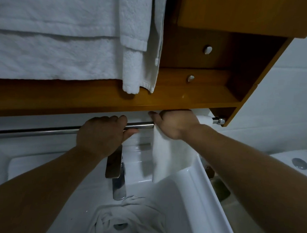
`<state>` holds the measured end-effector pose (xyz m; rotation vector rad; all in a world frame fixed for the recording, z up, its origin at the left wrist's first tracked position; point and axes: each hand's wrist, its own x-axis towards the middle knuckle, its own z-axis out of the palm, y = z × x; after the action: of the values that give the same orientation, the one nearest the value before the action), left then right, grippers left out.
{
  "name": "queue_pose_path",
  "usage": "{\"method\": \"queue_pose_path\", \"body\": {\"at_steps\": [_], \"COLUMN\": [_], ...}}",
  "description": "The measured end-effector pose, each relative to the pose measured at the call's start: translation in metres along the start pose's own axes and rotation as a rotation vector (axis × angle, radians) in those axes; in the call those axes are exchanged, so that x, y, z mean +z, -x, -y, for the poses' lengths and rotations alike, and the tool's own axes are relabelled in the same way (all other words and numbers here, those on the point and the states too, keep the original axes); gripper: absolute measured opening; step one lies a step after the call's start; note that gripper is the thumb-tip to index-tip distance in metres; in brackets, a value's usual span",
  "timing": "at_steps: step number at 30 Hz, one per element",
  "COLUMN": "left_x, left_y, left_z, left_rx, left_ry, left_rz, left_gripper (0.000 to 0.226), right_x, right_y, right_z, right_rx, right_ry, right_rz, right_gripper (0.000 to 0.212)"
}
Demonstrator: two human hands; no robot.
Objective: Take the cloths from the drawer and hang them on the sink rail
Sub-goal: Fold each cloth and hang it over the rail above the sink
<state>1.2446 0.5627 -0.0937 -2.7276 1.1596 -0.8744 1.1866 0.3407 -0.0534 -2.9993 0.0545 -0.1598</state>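
A steel rail [44, 130] runs across under the wooden shelf, above the sink. My left hand [101, 133] is wrapped around the rail near its middle. My right hand [175, 124] presses on a white cloth [172, 155] draped over the rail's right end, and the cloth hangs down toward the basin. A crumpled white cloth [128, 218] lies in the sink bowl around the drain. The drawer is not in view.
A white sink [204, 191] with a chrome faucet [116, 169] sits below. A wooden shelf unit [193, 98] with metal knobs is overhead, with white towels [64, 43] hanging at upper left. A toilet tank [294, 161] stands at right.
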Motion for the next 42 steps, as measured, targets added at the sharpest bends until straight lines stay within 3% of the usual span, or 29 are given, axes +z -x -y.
{"method": "queue_pose_path", "body": {"at_steps": [2,9,16,22,31,36,42], "left_x": [0.001,0.000,0.001,0.004,0.000,-0.003,-0.004], "left_y": [0.000,0.000,0.001,0.001,0.003,0.004,0.002], "left_z": [0.000,0.001,0.001,0.000,0.001,-0.002,-0.003], "left_rx": [0.002,0.005,0.009,0.011,0.018,0.004,-0.045], "left_ry": [-0.003,-0.011,-0.015,-0.019,0.030,0.053,0.055], "left_rz": [0.004,0.008,-0.007,0.032,-0.037,-0.036,0.014], "left_gripper": [0.059,0.054,0.054,0.058,0.059,0.058,0.041], "right_x": [-0.004,0.014,0.017,0.004,0.014,0.017,0.002], "right_y": [-0.001,0.041,0.043,0.013,0.048,0.055,0.030], "right_z": [-0.002,0.005,-0.008,-0.008,-0.028,-0.055,-0.069], "right_rx": [0.028,-0.130,-0.024,-0.015,0.037,0.061,-0.010], "right_ry": [-0.054,0.211,0.273,0.125,0.276,0.307,0.199], "right_rz": [-0.038,-0.344,-0.285,-0.119,-0.338,-0.319,-0.228], "right_gripper": [0.050,0.051,0.054,0.066,0.057,0.063,0.074]}}
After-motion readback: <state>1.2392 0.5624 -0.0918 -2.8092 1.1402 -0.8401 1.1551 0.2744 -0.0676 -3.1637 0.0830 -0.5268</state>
